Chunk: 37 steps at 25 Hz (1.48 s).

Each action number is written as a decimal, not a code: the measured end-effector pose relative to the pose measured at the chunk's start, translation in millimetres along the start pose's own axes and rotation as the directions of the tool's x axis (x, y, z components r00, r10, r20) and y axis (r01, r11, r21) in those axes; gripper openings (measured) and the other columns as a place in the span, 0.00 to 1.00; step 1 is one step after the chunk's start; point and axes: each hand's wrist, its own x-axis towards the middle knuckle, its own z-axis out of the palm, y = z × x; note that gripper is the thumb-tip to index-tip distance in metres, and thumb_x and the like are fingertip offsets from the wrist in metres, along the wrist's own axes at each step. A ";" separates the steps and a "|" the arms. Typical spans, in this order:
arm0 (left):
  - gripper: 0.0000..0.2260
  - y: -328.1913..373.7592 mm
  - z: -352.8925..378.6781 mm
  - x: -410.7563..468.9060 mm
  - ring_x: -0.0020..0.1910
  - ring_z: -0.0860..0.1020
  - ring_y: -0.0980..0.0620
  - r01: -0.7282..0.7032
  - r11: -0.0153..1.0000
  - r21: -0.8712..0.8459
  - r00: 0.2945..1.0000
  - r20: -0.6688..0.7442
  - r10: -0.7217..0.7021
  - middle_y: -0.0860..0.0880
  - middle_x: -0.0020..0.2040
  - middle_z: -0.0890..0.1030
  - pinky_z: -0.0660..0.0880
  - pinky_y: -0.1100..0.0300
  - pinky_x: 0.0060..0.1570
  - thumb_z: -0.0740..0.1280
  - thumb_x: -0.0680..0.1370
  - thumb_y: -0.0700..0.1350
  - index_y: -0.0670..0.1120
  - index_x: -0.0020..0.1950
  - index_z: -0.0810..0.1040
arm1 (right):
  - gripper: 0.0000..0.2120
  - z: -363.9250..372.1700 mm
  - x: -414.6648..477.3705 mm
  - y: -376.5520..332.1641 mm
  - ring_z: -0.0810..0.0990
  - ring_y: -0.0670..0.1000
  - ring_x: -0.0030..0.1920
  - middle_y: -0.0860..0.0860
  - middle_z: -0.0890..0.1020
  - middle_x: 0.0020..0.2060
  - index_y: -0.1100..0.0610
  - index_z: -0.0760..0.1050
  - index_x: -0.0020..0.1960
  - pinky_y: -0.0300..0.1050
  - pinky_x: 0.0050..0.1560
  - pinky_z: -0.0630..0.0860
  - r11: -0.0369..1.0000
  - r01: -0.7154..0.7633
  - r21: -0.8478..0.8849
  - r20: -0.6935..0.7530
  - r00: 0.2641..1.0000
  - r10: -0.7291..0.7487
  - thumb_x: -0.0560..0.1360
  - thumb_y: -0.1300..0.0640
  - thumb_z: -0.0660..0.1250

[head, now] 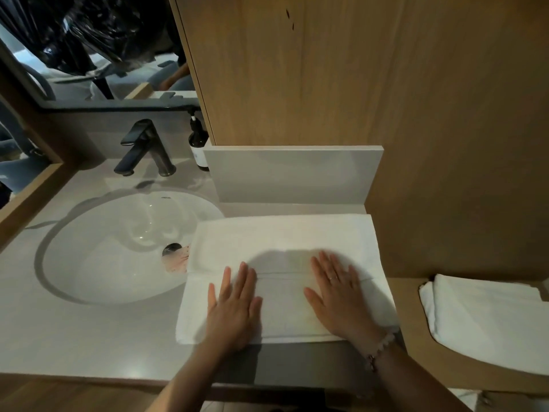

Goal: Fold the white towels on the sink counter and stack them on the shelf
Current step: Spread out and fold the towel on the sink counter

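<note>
2 bare hands lie flat on a white towel [282,242] in the head camera's downward view of a bathroom sink counter [89,337].

The towel is plain white terry, folded into a wide rectangle of more than 1 layer. It rests on the grey counter just right of the round white basin [89,263], and its upper left corner hangs over the basin's rim near the drain [172,250]. A straight horizontal line, either a fold edge or a woven band, crosses the towel about halfway down. The far edge sits close to a low grey backsplash [291,173], and the right edge meets a wooden side panel [445,173]. A soft shadow darkens the towel's middle.

The left hand [234,304] presses palm down on the near left part of the towel, its fingers straight and a little spread, gripping nothing. The right hand [338,295] presses palm down on the near right part in the same way, fingers straight and fanned. It wears a ring [330,278], and a beaded bracelet [383,346] circles its wrist. The 2 hands are well apart, with bare towel between them.

To the right, on a lower wooden shelf [445,370], lies a second white towel [481,316], already folded. Behind the basin stand a dark faucet [145,150] and a dark pump bottle [198,144], below a mirror [89,55].
</note>
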 end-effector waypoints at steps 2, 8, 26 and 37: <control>0.40 1.2 -7.3 18.9 0.70 0.28 0.52 -0.014 1.000 -0.015 1.000 -0.008 0.013 0.54 0.75 0.32 0.33 0.47 0.69 0.26 0.67 0.69 0.52 0.75 0.34 | 0.46 -4.2 16.9 3.2 0.31 0.48 0.73 0.45 0.31 0.72 0.51 0.29 0.73 0.46 0.66 0.24 1.000 0.016 0.010 -0.010 1.000 -0.016 0.60 0.32 0.15; 0.26 4.5 -18.2 51.6 0.75 0.34 0.47 0.039 0.997 0.066 0.998 0.048 -0.043 0.51 0.76 0.35 0.34 0.45 0.71 0.42 0.81 0.57 0.50 0.77 0.37 | 0.51 -11.7 44.8 6.9 0.37 0.51 0.76 0.49 0.39 0.76 0.50 0.38 0.77 0.50 0.69 0.32 0.999 0.006 -0.045 -0.007 1.000 -0.006 0.59 0.30 0.15; 0.18 -39.2 -34.6 -18.4 0.54 0.75 0.40 0.333 0.724 -0.605 0.790 -0.240 -0.564 0.38 0.58 0.76 0.69 0.52 0.50 0.68 0.76 0.41 0.36 0.63 0.71 | 0.10 -40.6 -47.1 60.4 0.74 0.50 0.44 0.50 0.75 0.42 0.53 0.69 0.50 0.45 0.45 0.71 0.551 -0.543 0.634 0.086 0.757 0.647 0.76 0.47 0.63; 0.03 -56.2 -49.5 -20.0 0.33 0.73 0.44 0.233 0.408 -0.883 0.846 -0.023 -0.533 0.42 0.30 0.76 0.70 0.57 0.40 0.65 0.77 0.38 0.41 0.49 0.78 | 0.15 -55.2 -40.7 50.1 0.74 0.51 0.38 0.52 0.73 0.39 0.52 0.63 0.59 0.46 0.41 0.72 0.378 -0.383 0.843 0.095 0.797 0.597 0.77 0.63 0.63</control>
